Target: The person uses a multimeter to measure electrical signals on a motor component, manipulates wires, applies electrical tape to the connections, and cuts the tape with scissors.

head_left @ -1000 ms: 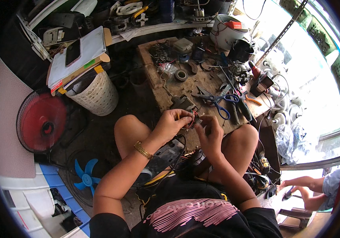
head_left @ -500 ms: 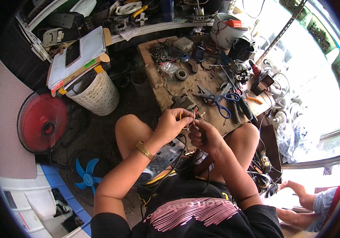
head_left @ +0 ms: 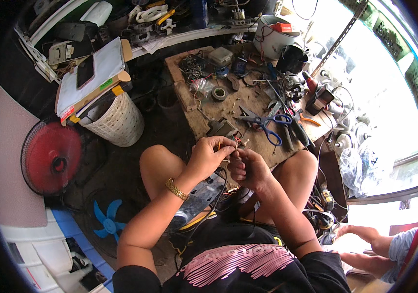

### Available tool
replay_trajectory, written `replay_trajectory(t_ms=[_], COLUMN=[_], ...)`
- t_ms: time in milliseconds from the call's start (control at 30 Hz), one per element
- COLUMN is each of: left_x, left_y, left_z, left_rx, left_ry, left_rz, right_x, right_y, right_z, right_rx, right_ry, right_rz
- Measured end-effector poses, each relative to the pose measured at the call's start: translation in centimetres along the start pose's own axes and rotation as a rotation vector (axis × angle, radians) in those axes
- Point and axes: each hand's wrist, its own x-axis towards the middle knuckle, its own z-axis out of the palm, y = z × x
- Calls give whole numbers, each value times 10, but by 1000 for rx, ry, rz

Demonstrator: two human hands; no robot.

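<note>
Close together over the near edge of the workbench, my two hands pinch a thin wire (head_left: 236,147) between their fingertips. My left hand (head_left: 210,157), with a gold watch on its wrist, has thumb and forefinger pressed together; a short orange strand shows by its fingers. Curled fingers and a thumb close my right hand (head_left: 250,169) on the same wire. Just beyond them a small grey-brown box-like part (head_left: 222,128) with red and pale leads rests on the bench. Below my left wrist a grey metal housing (head_left: 201,195) lies at my lap, partly hidden by my forearm.
Blue-handled scissors (head_left: 267,124), pliers (head_left: 301,134) and a roll of tape (head_left: 219,93) lie on the wooden bench (head_left: 194,110). A white basket (head_left: 116,122) and fans (head_left: 55,154) stand left. Another person's legs (head_left: 370,251) are at lower right.
Both hands stay together at the wire, with only slight finger movement. The whole view has shifted a little. The other person's legs have moved slightly.
</note>
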Motion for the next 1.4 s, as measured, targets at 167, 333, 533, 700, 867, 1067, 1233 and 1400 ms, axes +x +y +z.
replay_trajectory(t_ms=[167,333,533,700,867,1067,1233,1400], left_x=[-1,-1,-2,-3,-3,-3,-2,-3], left_y=[2,-3,2,11,11,11,4,9], left_z=[0,1,1,0,3,-1,-2,1], left_rx=[-49,9,18,-61,-14,16,-14,-96], left_ry=[3,15,26,13,23,29,19,18], left_rz=[-62,-5,-42,-74,-33,-27,-55,-4], right_x=[-14,-4,-1,-8,2,-4,-8,5], right_y=[9,14,8,10,15,4,5,3], right_z=[12,7,4,21,14,11,20,10], right_rx=[-1278,-1687,-299,-1287,-1309,-507,-1605,-1706], right_ry=[296,314,67,294,315,168,310,266], right_rz=[-816,-1207,-177,-900,-982,-246,-1126,-1402])
